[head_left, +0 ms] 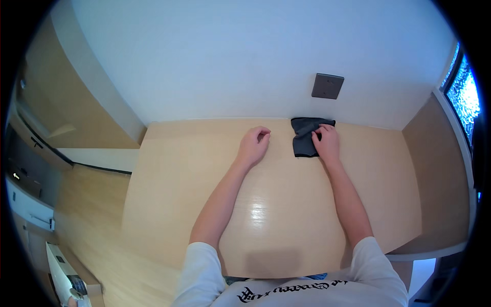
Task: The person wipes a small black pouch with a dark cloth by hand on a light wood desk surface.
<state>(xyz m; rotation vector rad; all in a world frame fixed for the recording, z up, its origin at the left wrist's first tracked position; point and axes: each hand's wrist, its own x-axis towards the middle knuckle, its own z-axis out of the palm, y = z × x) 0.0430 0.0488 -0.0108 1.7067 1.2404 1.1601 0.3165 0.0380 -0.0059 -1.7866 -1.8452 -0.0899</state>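
Observation:
A dark grey cloth (304, 138) with black edges lies creased on the light wood tabletop (276, 189), close to the wall. My right hand (327, 140) rests on the cloth's right side, thumb and fingers closed on its fabric. Left of the cloth and apart from it, my left hand (254, 145) lies on the tabletop. Its fingers are curled in toward the thumb, and nothing shows in them.
Behind the table rises a white wall with a dark square socket plate (327, 86). A wooden side panel (442, 179) borders the table on the right, below a bright window (464, 97). Wood floor (97, 204) and a wooden door (71, 87) are at left.

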